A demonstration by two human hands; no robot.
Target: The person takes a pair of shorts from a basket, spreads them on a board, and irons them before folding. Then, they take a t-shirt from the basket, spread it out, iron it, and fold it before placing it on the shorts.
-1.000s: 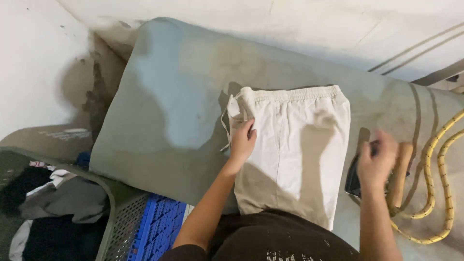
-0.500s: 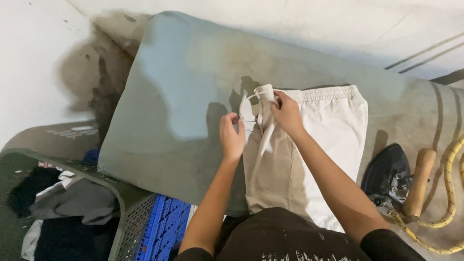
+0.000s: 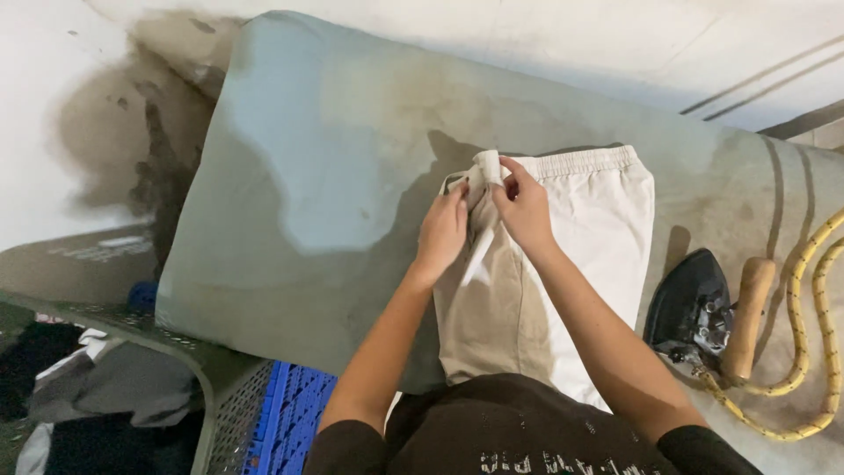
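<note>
At the left edge, a dark flat panel (image 3: 83, 264) with a pale, blurred label patch lies tilted beside the padded grey-green ironing board (image 3: 334, 202); a small blue round thing (image 3: 142, 295) peeks out just below it. No other label or package can be made out.

A pair of cream shorts (image 3: 580, 255) lies flat on the board, right of its middle. Their long axis runs near to far: the elastic waistband is at the far end, and the leg hems point toward the person and hang over the near edge. The left half lies in shadow.

Both hands meet at the far left corner of the waistband. The left hand (image 3: 442, 233) has its fingers pressed together, pinching a bunched fold of the waistband fabric. The right hand (image 3: 525, 209) pinches the same lifted bunch from the right, fingertips touching the cloth just beside the left hand. A pale drawstring hangs down between the two wrists. The rest of the shorts spreads to the right and near side of the hands.

On the right, well apart from the hands, a black iron (image 3: 690, 308) with a wooden handle (image 3: 747, 317) rests on the board, its yellow braided cord (image 3: 813, 334) looping beside it. Below the board on the near left sit a blue plastic crate (image 3: 286, 413) and a mesh basket (image 3: 224, 413) holding dark and grey clothes (image 3: 97, 396).
</note>
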